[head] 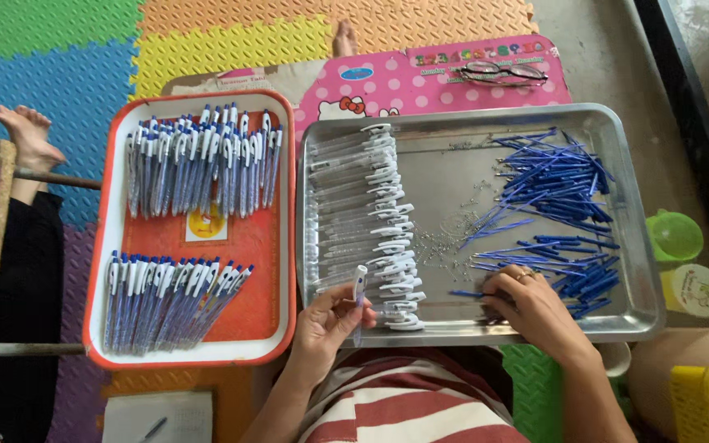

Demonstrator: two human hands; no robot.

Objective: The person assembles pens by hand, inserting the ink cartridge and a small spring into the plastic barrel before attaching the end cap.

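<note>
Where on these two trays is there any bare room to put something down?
Orange tray: a bare strip between the upper pens and the lower pens.

Metal tray: bare middle between the clear barrels and the blue refills, dotted with small springs.

Its near edge is crowded by both hands.

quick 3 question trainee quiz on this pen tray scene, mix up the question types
1. True or false: the left hand holds a clear pen barrel upright.
2. Multiple choice: the right hand rests on a) finished pens b) blue refills c) eyeglasses.
3. Fill in: the finished pens lie in two rows on the ____ tray.

Key
1. True; it is near the front edge of the metal tray.
2. b; the hand rests on the refills in the metal tray.
3. Orange; the empty barrels are in the metal tray instead.
</note>
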